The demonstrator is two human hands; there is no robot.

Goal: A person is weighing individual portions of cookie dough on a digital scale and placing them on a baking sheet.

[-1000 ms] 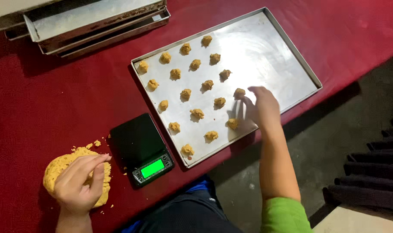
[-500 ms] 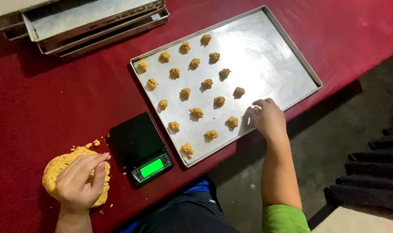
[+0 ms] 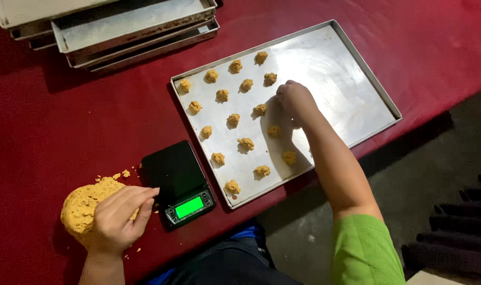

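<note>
A: Where do we find the baking tray (image 3: 356, 89), and how is it oriented?

B: We see it on the red table (image 3: 66, 121), well to the right of the dough mass (image 3: 82, 208). It is rectangular, and its long axis runs diagonally from the near-left corner to the far-right corner, skewed against the table edge.

A: What do we record for materials and shapes?

B: The tray is dull, scuffed metal with a low raised rim. The dough pieces (image 3: 245, 143) on it are small, rough, tan lumps set in loose rows over its left half. The dough mass is a crumbly, rounded heap with loose crumbs beside it. The scale (image 3: 178, 183) is a flat black slab with a lit green display.

A: What is the state of the hands?

B: Our right hand (image 3: 294, 100) is over the tray, fingers curled downward near the fourth row; we cannot tell whether it has hold of a piece. Our left hand (image 3: 118, 216) lies on the dough mass, fingers bent and pressed into it, fingertips near the scale.

A: And the surroundings?

B: Stacked metal trays (image 3: 129, 26) sit at the far left of the table. A dark grey floor (image 3: 435, 169) lies beyond the near edge.
</note>
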